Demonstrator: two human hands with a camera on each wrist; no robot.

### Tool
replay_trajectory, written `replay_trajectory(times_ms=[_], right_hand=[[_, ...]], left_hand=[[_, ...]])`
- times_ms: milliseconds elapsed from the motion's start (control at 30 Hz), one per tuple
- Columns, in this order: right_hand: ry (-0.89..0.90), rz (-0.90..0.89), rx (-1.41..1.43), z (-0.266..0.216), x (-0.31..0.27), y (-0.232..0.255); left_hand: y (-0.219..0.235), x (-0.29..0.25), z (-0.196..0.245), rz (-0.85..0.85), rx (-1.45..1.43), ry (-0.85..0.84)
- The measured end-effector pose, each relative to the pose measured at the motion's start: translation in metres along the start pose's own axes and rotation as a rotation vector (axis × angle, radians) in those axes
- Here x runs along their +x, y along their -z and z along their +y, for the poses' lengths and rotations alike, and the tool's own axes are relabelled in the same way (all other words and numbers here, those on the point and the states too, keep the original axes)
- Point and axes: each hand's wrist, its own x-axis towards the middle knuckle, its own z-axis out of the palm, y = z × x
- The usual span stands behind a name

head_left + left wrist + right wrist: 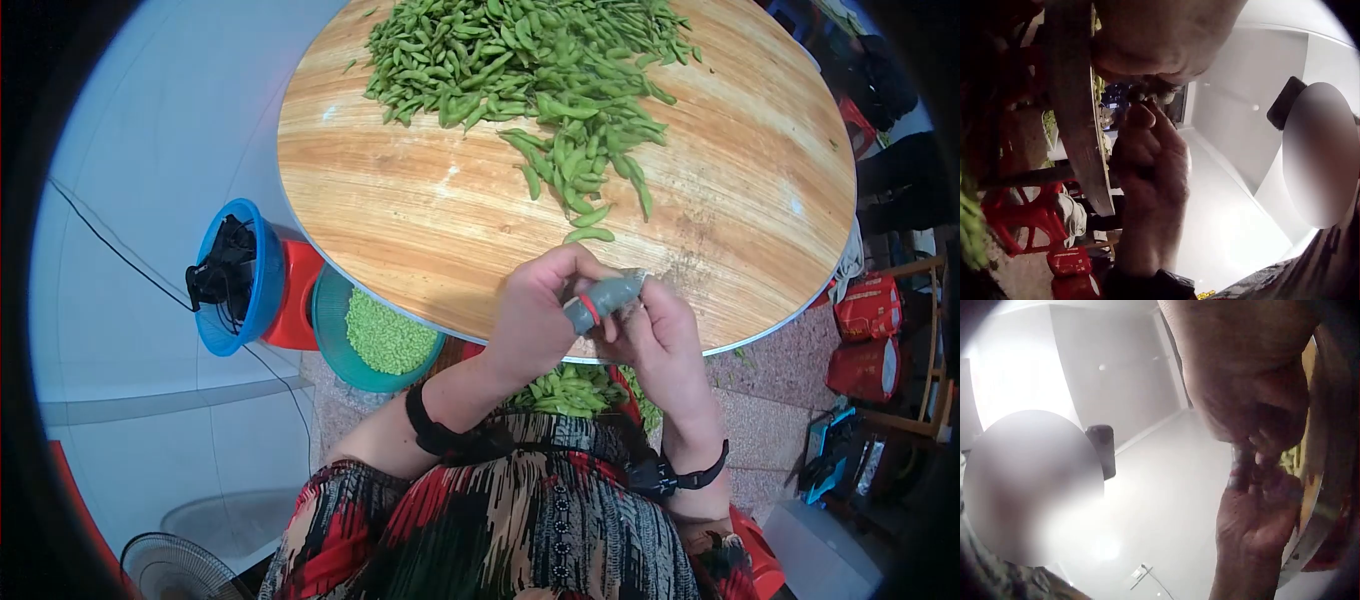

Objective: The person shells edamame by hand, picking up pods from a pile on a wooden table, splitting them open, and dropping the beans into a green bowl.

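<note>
Above the near edge of the round wooden table (pixel 390 215), my two hands meet at the fingertips. A grey plastic finger cover with a red band (pixel 612 294) wraps the thumb of my left hand (pixel 540 312). My right hand (pixel 665 345) has its thumb and fingers bent in at the cover's tip. Between the fingertips both hands pinch a small thing, mostly hidden; I cannot tell its kind. Green soybean pods (pixel 590 234) lie just beyond the hands, trailing from a large heap (pixel 470 60). More pods (pixel 570 390) sit below the table edge at my lap.
Left of my lap, a green basin (pixel 322 318) holds shelled beans (pixel 390 335). Beside it a blue basin (pixel 262 300) with black items stands by a red stool (pixel 302 300). A fan (pixel 180 570) is at lower left. Red bags (pixel 868 310) stand at the right.
</note>
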Motion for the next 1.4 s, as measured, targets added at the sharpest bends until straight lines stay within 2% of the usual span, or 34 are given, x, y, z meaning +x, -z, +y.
replay_trajectory(times_ms=[67, 133, 167, 233, 300, 467, 533, 667, 700, 767, 800, 833, 867, 900, 967, 1000, 1033, 1067, 1167, 1267, 1333, 1367, 1400], right_hand=[[0.025, -0.033, -0.037, 0.004, -0.001, 0.008], [-0.174, -0.215, 0.22, 0.002, -0.001, 0.018], [-0.175, -0.216, 0.219, -0.001, -0.001, 0.019], [-0.296, -0.248, 0.416, -0.013, -0.001, 0.021], [-0.28, -0.262, 0.404, -0.009, -0.001, 0.02], [-0.254, -0.285, 0.344, -0.005, 0.001, 0.015], [-0.225, -0.253, 0.174, -0.003, 0.001, 0.013], [-0.153, -0.162, 0.02, -0.001, -0.001, 0.007], [-0.191, -0.173, 0.112, 0.001, -0.002, 0.008], [-0.23, -0.185, 0.203, -0.003, -0.003, 0.011], [-0.318, -0.217, 0.354, -0.011, -0.003, 0.012], [-0.408, -0.249, 0.507, -0.015, -0.004, 0.013], [-0.409, -0.25, 0.508, -0.014, -0.003, 0.014], [-0.398, -0.251, 0.509, -0.011, -0.003, 0.015], [-0.384, -0.251, 0.507, -0.005, -0.002, 0.013], [-0.178, -0.108, 0.135, -0.001, -0.003, 0.008], [0.031, 0.036, -0.234, 0.001, -0.003, 0.004], [0.029, 0.035, -0.234, 0.001, -0.002, 0.004], [0.02, -0.004, -0.311, 0.001, 0.005, 0.002], [0.125, -0.026, -0.421, 0.005, 0.011, -0.009], [0.218, 0.016, -0.718, 0.0, 0.014, -0.017], [0.111, -0.046, -0.711, -0.011, 0.017, -0.017], [0.111, -0.049, -0.713, -0.011, 0.022, -0.017]], left_hand=[[0.006, -0.001, -0.003, -0.04, 0.075, 0.032], [0.004, 0.001, 0.001, 0.022, -0.003, 0.037], [0.003, 0.002, 0.002, 0.08, -0.08, 0.045], [0.003, 0.001, 0.003, 0.081, -0.025, 0.007], [0.004, -0.001, 0.002, 0.088, 0.026, -0.032], [0.002, -0.005, 0.004, 0.061, -0.103, -0.076], [0.0, -0.006, 0.005, 0.068, -0.069, -0.072], [-0.004, -0.009, 0.003, 0.07, 0.058, -0.119], [-0.002, -0.009, 0.003, 0.069, 0.057, -0.118], [0.005, -0.005, 0.005, -0.048, 0.058, 0.013], [0.008, -0.002, 0.002, -0.047, 0.057, 0.013], [0.012, 0.0, -0.001, -0.137, -0.087, -0.008], [0.014, 0.001, -0.003, -0.228, -0.23, -0.028], [0.013, 0.001, -0.001, -0.229, -0.23, -0.028], [0.01, 0.0, 0.007, -0.165, -0.059, 0.088], [0.01, 0.0, 0.008, -0.165, -0.06, 0.088], [0.01, -0.001, 0.009, -0.099, 0.228, -0.033], [0.01, -0.001, 0.01, -0.03, 0.515, -0.154], [0.012, -0.007, 0.011, 0.025, 0.578, -0.149], [0.015, -0.008, 0.007, 0.133, 0.595, -0.134], [0.016, -0.006, 0.007, 0.166, 0.581, -0.12], [0.017, -0.004, 0.008, 0.195, 0.57, -0.106], [0.022, -0.002, 0.008, 0.199, 0.567, -0.106]])
